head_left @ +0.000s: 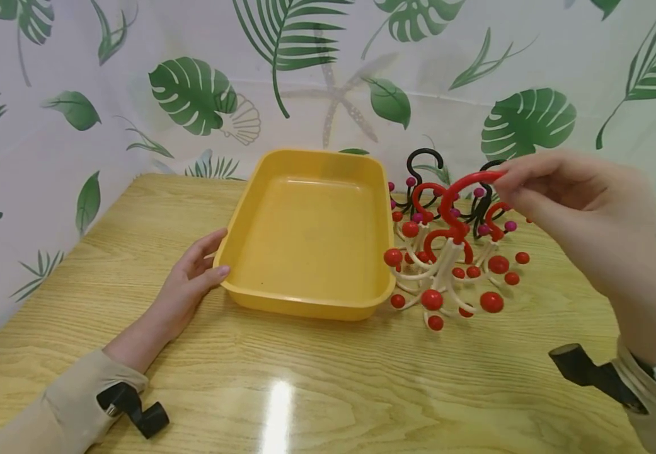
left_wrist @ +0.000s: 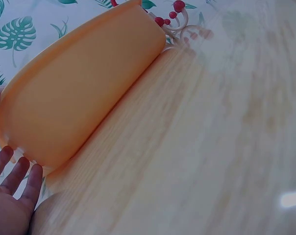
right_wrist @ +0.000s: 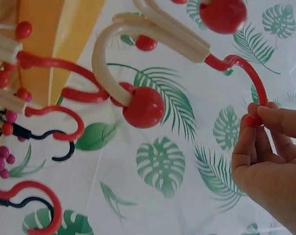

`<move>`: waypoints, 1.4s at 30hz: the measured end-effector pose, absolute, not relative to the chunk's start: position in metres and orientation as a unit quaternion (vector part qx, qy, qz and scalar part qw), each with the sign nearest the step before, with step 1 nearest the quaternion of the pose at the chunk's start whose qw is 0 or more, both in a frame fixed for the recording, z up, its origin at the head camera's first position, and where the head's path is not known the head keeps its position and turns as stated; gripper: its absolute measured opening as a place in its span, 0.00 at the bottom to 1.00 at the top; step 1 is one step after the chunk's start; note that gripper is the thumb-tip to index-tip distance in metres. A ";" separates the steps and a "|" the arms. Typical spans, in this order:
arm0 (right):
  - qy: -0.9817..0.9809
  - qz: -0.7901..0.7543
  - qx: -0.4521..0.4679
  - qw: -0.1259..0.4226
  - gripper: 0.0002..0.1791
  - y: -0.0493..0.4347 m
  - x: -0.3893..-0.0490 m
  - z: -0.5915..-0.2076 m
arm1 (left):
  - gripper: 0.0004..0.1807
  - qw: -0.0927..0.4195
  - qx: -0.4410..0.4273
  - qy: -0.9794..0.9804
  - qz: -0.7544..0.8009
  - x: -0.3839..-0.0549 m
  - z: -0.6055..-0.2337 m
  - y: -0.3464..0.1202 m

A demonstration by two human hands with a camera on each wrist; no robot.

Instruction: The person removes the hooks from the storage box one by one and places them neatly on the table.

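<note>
In the head view my right hand [head_left: 600, 214] pinches the tip of a red hook between thumb and fingers. The hook tops a multi-arm hanger [head_left: 447, 261] with a cream stem and curved arms ending in red balls. It hangs upright in front of similar hangers, beside the tray's right side. The right wrist view shows the fingertips [right_wrist: 256, 115] at the hook's end. My left hand [head_left: 186, 287] holds the front left corner of a yellow plastic tray [head_left: 305, 302], thumb on the rim and fingers along the outer wall [left_wrist: 79, 93]. Nothing lies inside the tray.
Behind the raised hanger stand several more hangers, some cream with red hooks, others black [head_left: 425, 154] with magenta balls. All stand on a wood-grain table [head_left: 191, 391]. A leaf-patterned cloth [head_left: 191, 139] covers the wall behind. Black camera mounts sit on both wrists.
</note>
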State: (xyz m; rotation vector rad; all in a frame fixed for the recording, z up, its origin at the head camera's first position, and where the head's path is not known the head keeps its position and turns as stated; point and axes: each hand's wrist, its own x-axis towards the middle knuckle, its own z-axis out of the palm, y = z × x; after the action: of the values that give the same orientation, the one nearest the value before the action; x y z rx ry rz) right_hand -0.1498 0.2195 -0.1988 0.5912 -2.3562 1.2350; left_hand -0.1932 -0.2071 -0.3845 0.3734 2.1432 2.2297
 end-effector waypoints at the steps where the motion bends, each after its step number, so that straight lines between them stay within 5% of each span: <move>1: -0.844 0.443 0.210 0.218 0.08 0.225 -0.149 -0.201 | 0.32 0.013 0.120 0.687 0.716 -0.193 -0.384 -0.207; 15: -0.841 0.438 0.149 0.281 0.19 0.293 -0.141 -0.234 | 0.32 0.015 0.123 0.682 0.720 -0.194 -0.383 -0.205; 42: -0.891 0.408 0.097 0.173 0.11 0.316 -0.160 -0.285 | 0.32 0.017 0.115 0.685 0.719 -0.191 -0.382 -0.206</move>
State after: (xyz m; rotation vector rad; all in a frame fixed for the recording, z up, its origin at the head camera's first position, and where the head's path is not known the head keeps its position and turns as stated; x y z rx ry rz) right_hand -0.1597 0.3161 -0.2850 0.2762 -2.5269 1.1572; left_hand -0.1914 -0.2060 -0.3825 0.3571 2.1282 2.2357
